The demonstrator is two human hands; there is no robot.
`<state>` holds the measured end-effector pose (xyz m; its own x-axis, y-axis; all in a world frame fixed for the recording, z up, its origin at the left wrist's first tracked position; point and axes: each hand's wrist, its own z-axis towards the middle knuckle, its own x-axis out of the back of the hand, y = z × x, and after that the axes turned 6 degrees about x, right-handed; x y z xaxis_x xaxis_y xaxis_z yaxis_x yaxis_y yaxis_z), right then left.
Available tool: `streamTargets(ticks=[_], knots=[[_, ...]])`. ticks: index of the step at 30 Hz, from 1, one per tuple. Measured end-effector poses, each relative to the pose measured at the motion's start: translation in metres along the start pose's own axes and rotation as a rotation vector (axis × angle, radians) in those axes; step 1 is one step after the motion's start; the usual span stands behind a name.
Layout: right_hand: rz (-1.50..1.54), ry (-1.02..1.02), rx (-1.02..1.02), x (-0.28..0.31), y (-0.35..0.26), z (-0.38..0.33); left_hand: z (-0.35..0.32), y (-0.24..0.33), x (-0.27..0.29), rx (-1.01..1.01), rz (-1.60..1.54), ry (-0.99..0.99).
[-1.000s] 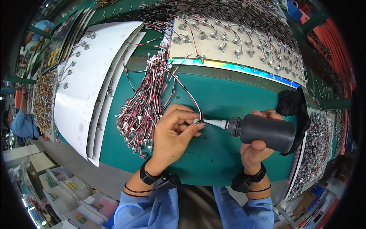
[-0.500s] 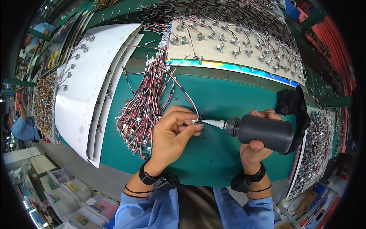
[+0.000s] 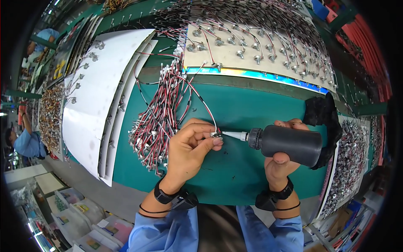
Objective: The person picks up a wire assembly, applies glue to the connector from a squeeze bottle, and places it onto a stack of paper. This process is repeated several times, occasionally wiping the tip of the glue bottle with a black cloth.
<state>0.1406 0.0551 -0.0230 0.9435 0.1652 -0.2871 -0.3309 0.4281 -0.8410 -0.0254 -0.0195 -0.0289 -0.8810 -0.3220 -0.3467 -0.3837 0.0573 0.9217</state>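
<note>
My left hand (image 3: 189, 148) pinches a small wired potentiometer (image 3: 216, 135) between thumb and fingers. Its red, black and white leads arc up and back toward a heap of similar wired parts (image 3: 161, 111) just left of the hand. My right hand (image 3: 278, 170) is wrapped round a black squeeze bottle (image 3: 291, 145), which lies nearly level. The bottle's pale tapered nozzle (image 3: 236, 135) points left, with its tip at the potentiometer; whether the tip touches it cannot be made out.
Behind the green work mat (image 3: 247, 101) lies a board (image 3: 235, 56) carrying rows of wired potentiometers. Stacked white sheets (image 3: 96, 113) stand at the left. A crumpled black cloth (image 3: 325, 119) lies beside the bottle. Another person (image 3: 27, 140) is at far left.
Both hands keep nearly the same pose, the nozzle tip still by the potentiometer. The bottle has shifted very slightly left; the whole view has moved a little.
</note>
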Motion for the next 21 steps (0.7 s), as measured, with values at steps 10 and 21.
streamTargets(ticks=[10,21], knots=[[-0.011,0.19,-0.119,0.016,0.042,0.021,-0.006,0.019,0.007,-0.068,0.084,0.053],[0.075,0.275,-0.347,0.022,0.04,0.035,0.012,0.159,0.14,-0.429,0.524,0.615]])
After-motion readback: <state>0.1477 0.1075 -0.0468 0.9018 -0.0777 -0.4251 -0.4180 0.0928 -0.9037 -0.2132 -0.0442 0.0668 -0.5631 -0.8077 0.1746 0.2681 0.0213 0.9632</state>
